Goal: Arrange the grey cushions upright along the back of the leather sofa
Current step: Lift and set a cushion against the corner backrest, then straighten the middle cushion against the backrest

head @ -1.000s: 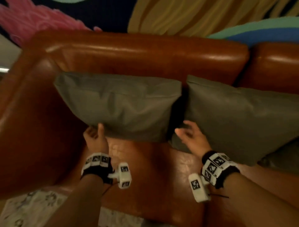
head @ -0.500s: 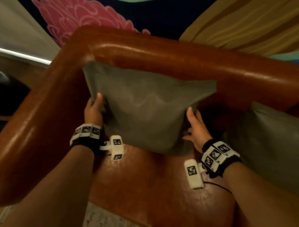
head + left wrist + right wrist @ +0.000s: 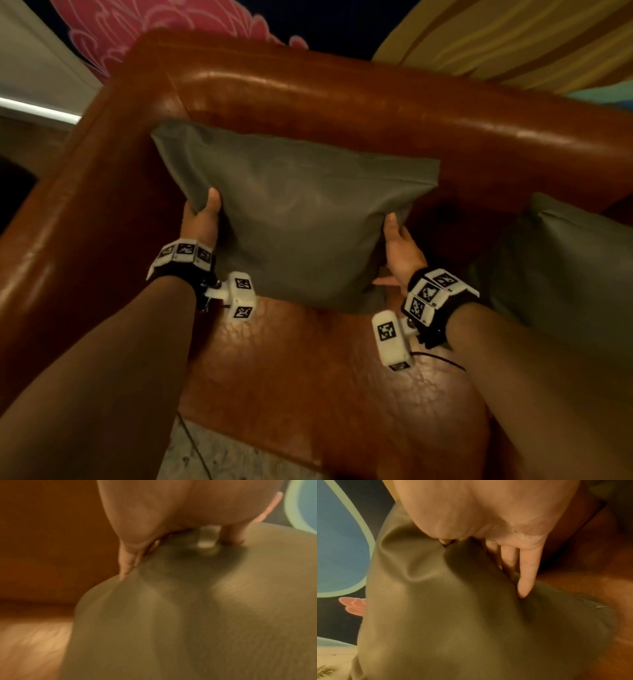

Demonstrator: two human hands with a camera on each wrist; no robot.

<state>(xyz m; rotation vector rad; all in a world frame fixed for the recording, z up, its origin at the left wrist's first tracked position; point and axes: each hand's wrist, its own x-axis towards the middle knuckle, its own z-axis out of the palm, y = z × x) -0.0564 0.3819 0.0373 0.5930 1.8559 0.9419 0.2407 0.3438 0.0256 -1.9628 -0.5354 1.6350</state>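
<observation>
This looks like a lounge or sitting room. A brown leather sofa [image 3: 342, 102] fills the view, and a bright painted mural [image 3: 144, 31] covers the far wall.

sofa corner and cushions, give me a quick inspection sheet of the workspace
surface: brown leather sofa, seat bare in front of the cushion
job's things: grey cushion held at the sofa's corner; second grey cushion to its right against the backrest
clutter: nothing seen
grippers: left hand grips the cushion's left edge; right hand grips its right edge
cables: thin black cable from the right wrist camera
surroundings: painted wall mural behind; pale floor below
</observation>
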